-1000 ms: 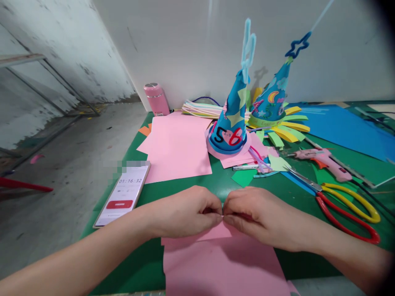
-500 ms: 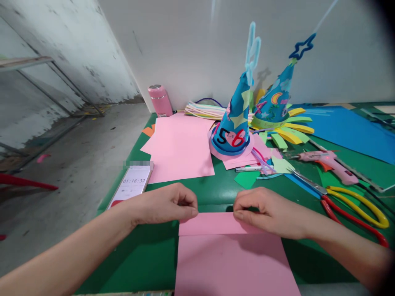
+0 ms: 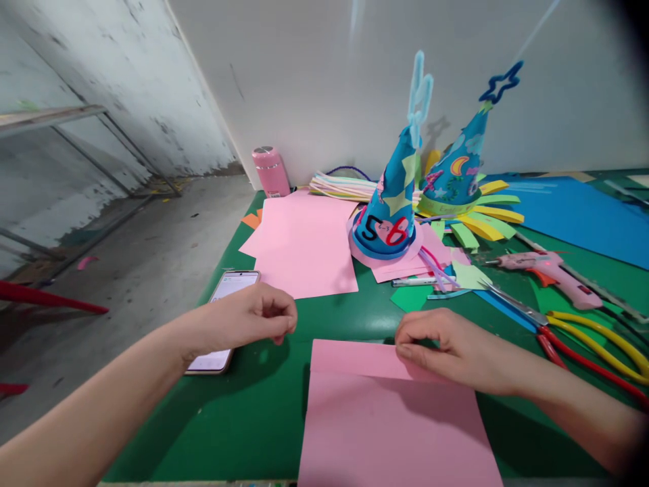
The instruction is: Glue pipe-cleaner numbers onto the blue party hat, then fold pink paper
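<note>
A pink sheet of paper [image 3: 395, 426] lies on the green tabletop in front of me, with a crease running across it near its far edge. My right hand [image 3: 449, 348] pinches that far edge between thumb and curled fingers, toward the right corner. Off the sheet's left side, my left hand [image 3: 261, 314] hovers above the table, its fingers curled in and nothing seen in them. Partly hidden under the left hand and wrist is a phone [image 3: 210, 362], lying screen up.
Behind the hands lie more pink sheets [image 3: 304, 250], with a pink bottle [image 3: 271, 172] farther back. Two blue cone hats [image 3: 388, 196] stand by the wall. To the right are a pink glue gun [image 3: 562, 274], scissors [image 3: 545, 321] and blue sheets [image 3: 583, 210].
My left hand has let go of the paper's far edge and moved left, over the phone. The right hand keeps its pinch. The view has shifted slightly.
</note>
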`<state>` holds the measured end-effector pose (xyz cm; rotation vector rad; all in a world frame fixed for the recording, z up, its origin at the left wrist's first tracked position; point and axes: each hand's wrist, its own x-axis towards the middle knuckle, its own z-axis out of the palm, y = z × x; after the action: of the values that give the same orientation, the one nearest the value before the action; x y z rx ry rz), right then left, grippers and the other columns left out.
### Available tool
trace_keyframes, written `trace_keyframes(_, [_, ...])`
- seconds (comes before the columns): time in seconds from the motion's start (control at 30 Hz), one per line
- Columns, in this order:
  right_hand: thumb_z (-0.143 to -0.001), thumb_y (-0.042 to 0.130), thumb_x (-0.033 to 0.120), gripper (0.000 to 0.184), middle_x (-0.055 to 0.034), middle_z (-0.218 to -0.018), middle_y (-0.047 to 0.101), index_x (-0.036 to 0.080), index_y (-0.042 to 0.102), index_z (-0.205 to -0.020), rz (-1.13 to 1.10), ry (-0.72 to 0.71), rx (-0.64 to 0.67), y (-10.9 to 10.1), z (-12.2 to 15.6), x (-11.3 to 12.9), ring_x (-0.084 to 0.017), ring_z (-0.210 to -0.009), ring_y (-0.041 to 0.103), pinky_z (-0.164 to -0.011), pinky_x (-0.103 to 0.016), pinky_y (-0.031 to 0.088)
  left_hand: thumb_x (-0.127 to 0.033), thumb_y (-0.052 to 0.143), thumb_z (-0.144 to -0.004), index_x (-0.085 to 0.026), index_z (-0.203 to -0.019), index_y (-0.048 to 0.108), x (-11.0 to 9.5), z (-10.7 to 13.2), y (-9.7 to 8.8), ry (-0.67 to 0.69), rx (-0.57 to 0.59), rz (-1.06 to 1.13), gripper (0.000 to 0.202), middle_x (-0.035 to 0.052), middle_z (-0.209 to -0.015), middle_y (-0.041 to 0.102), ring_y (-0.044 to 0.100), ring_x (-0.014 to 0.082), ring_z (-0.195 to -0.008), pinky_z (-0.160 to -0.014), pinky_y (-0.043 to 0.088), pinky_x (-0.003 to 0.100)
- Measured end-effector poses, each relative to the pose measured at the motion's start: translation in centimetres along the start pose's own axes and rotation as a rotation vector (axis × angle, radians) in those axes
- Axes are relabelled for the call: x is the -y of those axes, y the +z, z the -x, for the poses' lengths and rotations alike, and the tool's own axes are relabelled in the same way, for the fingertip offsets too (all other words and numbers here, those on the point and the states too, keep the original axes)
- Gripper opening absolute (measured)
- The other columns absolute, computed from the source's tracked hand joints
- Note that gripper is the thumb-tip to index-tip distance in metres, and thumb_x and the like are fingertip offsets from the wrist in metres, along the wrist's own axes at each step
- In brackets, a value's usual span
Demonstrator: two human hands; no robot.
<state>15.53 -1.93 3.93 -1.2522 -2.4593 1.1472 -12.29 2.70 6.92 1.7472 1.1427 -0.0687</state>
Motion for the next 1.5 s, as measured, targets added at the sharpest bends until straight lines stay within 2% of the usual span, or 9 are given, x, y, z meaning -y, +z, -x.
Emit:
trace_keyframes(0.07, [-0.08,0.045,0.015,0.018,0.0006,-0.068,0.057,0.016,0.054,-0.064,0.012,-0.001,-0.023,0.2,-0.3,0.1,-0.009,-0.061,0.049,-0.055,-0.019,0.032,-0.032,0.044,-0.076,-0.017,-0.065,0.056,-1.2,-0.4,0.2,0.04,-0.082,-0.103,0.021,-0.0025,-0.061,0.052,0.043,0.0094,-0.057,-0.051,0.03,0.02])
trace_keyframes(0.13, [-0.08,0.046,0.016,0.016,0.0005,-0.069,0.057,0.016,0.057,-0.068,0.028,-0.021,-0.042,0.4,-0.6,0.5,-0.009,-0.062,0.049,-0.055,-0.019,0.032,-0.037,0.047,-0.074,-0.017,-0.074,0.06,-2.7,-1.1,1.1,0.096,-0.078,-0.175,0.024,-0.0009,-0.068,0.056,0.046,0.0107,-0.061,-0.051,0.03,0.02])
trace_keyframes(0.23, [-0.08,0.046,0.017,0.016,0.0006,-0.068,0.057,0.017,0.059,-0.071,0.053,-0.059,-0.046,0.5,-1.1,1.1,-0.009,-0.062,0.05,-0.054,-0.019,0.032,-0.036,0.047,-0.074,-0.016,-0.069,0.059,-4.6,-2.5,2.8,0.178,0.109,-0.221,0.024,-0.0018,-0.062,0.053,0.045,0.01,-0.057,-0.05,0.031,0.02])
trace_keyframes(0.33, [-0.081,0.045,0.018,0.016,0.0006,-0.069,0.057,0.016,0.059,-0.073,0.076,-0.086,-0.032,0.2,-1.3,1.6,-0.009,-0.062,0.049,-0.054,-0.019,0.032,-0.03,0.043,-0.076,-0.016,-0.057,0.048,-5.1,-3.6,3.8,0.214,0.252,-0.2,0.024,-0.0044,-0.052,0.04,0.036,0.0078,-0.05,-0.046,0.028,0.019])
trace_keyframes(0.43, [-0.082,0.046,0.02,0.016,0.0012,-0.071,0.058,0.017,0.06,-0.076,0.068,-0.104,-0.027,-0.1,-1.4,1.7,-0.008,-0.062,0.049,-0.055,-0.018,0.032,-0.028,0.041,-0.076,-0.017,-0.055,0.04,-4.9,-4.2,3.9,0.197,0.301,-0.12,0.023,-0.0052,-0.052,0.03,0.029,0.0071,-0.049,-0.043,0.024,0.019])
trace_keyframes(0.57, [-0.081,0.046,0.021,0.017,0.0022,-0.066,0.056,0.016,0.06,-0.072,0.033,-0.121,0.023,-0.4,-1.6,1.3,-0.008,-0.059,0.048,-0.053,-0.018,0.031,-0.027,0.042,-0.075,-0.017,-0.053,0.036,-4.5,-4.3,3.6,0.171,0.353,-0.039,0.025,-0.0056,-0.052,0.026,0.024,0.0067,-0.048,-0.042,0.021,0.02])
trace_keyframes(0.93, [-0.08,0.044,0.019,0.02,0.0002,-0.065,0.057,0.013,0.06,-0.07,-0.066,-0.074,0.097,-1.9,-0.1,-1.0,-0.009,-0.06,0.05,-0.055,-0.019,0.035,-0.038,0.047,-0.076,-0.017,-0.052,0.035,-2.5,-3.9,2.8,0.083,0.396,0.096,0.034,-0.0065,-0.048,0.024,0.018,0.0065,-0.045,-0.04,0.014,0.022])
trace_keyframes(1.2, [-0.082,0.043,0.022,0.022,0.0001,-0.066,0.056,0.013,0.057,-0.068,-0.084,-0.022,0.103,-2.6,1.3,-2.5,-0.009,-0.062,0.05,-0.059,-0.019,0.037,-0.033,0.046,-0.079,-0.018,-0.052,0.032,-1.7,-3.8,2.3,0.077,0.422,0.136,0.034,-0.0066,-0.049,0.022,0.016,0.0068,-0.046,-0.042,0.012,0.024])
trace_keyframes(1.5, [-0.083,0.043,0.025,0.024,0.0013,-0.063,0.051,0.013,0.056,-0.067,-0.086,-0.008,0.085,-3.4,2.2,-2.9,-0.008,-0.058,0.046,-0.055,-0.019,0.035,-0.038,0.043,-0.08,-0.018,-0.054,0.032,-2.4,-4.5,2.3,0.106,0.437,0.08,0.035,-0.0057,-0.051,0.022,0.016,0.0076,-0.047,-0.043,0.013,0.024])
